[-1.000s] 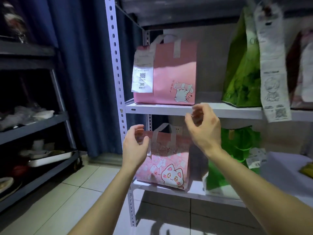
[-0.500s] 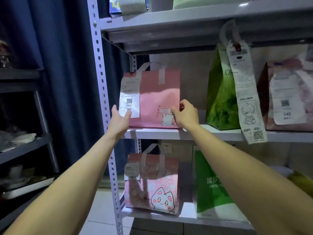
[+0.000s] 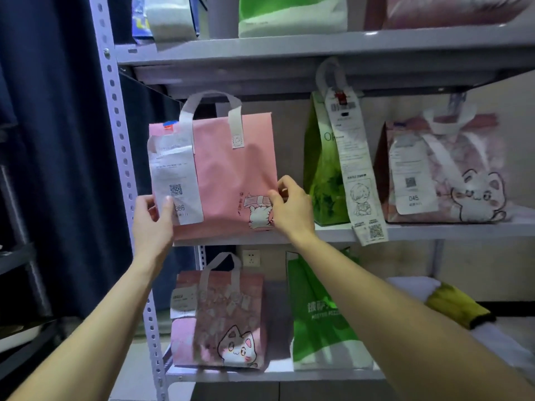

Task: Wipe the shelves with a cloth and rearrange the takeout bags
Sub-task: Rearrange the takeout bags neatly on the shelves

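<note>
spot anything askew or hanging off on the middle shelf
Yes: the long receipt on the green bag slants down and hangs past the front edge of the middle shelf. The pink bag is only being gripped by the left hand and right hand.

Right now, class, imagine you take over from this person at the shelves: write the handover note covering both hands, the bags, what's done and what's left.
Left hand: grips the pink bag at its lower left corner, thumb on its receipt.
Right hand: fingers pinch the same bag's lower right edge.
Bags: the pink bag is at the left end of the middle shelf, then a green bag and a pale cat bag. The lower shelf has a pink cat bag and a green-and-white bag.
Done: cannot tell whether any shelf is wiped.
Left: place the pink bag. Neither hand holds a cloth; the yellow item on the lower shelf may be it.
</note>
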A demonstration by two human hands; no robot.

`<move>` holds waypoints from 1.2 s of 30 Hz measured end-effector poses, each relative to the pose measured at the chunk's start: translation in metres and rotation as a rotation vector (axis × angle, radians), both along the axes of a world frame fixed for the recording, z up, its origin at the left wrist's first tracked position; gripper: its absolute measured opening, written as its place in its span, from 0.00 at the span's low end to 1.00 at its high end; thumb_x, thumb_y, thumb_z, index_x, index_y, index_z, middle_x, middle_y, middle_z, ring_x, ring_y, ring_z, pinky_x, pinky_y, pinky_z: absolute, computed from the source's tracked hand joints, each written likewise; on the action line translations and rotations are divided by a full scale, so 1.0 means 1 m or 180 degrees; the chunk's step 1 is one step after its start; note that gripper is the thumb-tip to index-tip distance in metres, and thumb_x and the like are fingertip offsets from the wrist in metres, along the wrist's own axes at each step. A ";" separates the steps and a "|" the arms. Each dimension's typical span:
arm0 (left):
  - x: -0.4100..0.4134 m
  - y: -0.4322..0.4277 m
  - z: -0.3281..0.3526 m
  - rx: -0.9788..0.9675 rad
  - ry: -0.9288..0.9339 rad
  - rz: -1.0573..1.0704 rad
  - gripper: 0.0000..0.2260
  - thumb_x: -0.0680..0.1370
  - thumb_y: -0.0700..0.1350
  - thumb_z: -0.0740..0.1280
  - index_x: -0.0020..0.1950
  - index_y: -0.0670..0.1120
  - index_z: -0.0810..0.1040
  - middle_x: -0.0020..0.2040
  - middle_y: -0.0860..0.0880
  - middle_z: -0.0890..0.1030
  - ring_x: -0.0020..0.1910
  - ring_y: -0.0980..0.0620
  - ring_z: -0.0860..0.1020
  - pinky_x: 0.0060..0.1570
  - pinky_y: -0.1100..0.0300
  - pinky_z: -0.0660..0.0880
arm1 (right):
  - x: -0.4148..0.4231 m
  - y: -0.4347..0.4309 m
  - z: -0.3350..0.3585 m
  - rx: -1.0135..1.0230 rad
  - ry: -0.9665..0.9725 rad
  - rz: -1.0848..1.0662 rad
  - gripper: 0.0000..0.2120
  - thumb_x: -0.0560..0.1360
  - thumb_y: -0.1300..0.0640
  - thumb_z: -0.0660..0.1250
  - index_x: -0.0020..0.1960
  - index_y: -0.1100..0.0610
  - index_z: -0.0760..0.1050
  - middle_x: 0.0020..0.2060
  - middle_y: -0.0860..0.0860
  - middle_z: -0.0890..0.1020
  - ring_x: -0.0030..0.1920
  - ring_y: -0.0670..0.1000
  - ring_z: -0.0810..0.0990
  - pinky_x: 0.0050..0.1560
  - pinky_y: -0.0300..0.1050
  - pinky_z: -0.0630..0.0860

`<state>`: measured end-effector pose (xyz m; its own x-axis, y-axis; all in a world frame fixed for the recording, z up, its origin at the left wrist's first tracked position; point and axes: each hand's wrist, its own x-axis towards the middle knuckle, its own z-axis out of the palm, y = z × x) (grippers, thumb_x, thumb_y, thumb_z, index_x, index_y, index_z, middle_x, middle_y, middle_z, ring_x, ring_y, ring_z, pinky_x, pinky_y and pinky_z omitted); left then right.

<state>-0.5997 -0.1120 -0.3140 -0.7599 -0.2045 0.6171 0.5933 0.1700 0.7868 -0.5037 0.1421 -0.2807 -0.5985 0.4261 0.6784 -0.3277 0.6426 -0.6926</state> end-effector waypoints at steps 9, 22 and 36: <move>0.068 0.004 -0.020 0.0179 0.0334 0.0025 0.09 0.84 0.65 0.63 0.61 0.64 0.74 0.52 0.58 0.84 0.51 0.57 0.82 0.51 0.55 0.76 | 0.094 0.003 -0.025 0.0100 0.0470 0.0239 0.10 0.85 0.57 0.67 0.45 0.53 0.71 0.36 0.50 0.80 0.38 0.50 0.80 0.37 0.50 0.78; 0.179 0.147 -0.167 -0.0833 0.0677 -0.0644 0.18 0.82 0.59 0.65 0.65 0.50 0.71 0.52 0.59 0.81 0.46 0.58 0.81 0.44 0.54 0.80 | 0.225 0.163 -0.176 -0.0354 0.0480 -0.0393 0.12 0.85 0.60 0.65 0.48 0.45 0.74 0.39 0.47 0.82 0.38 0.58 0.80 0.39 0.64 0.79; 0.221 0.382 -0.285 -0.1873 0.0058 -0.1476 0.13 0.86 0.58 0.66 0.67 0.55 0.70 0.63 0.54 0.85 0.57 0.47 0.86 0.52 0.46 0.83 | 0.287 0.366 -0.331 -0.0909 -0.0415 -0.1689 0.10 0.84 0.57 0.62 0.47 0.44 0.72 0.33 0.52 0.79 0.35 0.58 0.78 0.36 0.60 0.78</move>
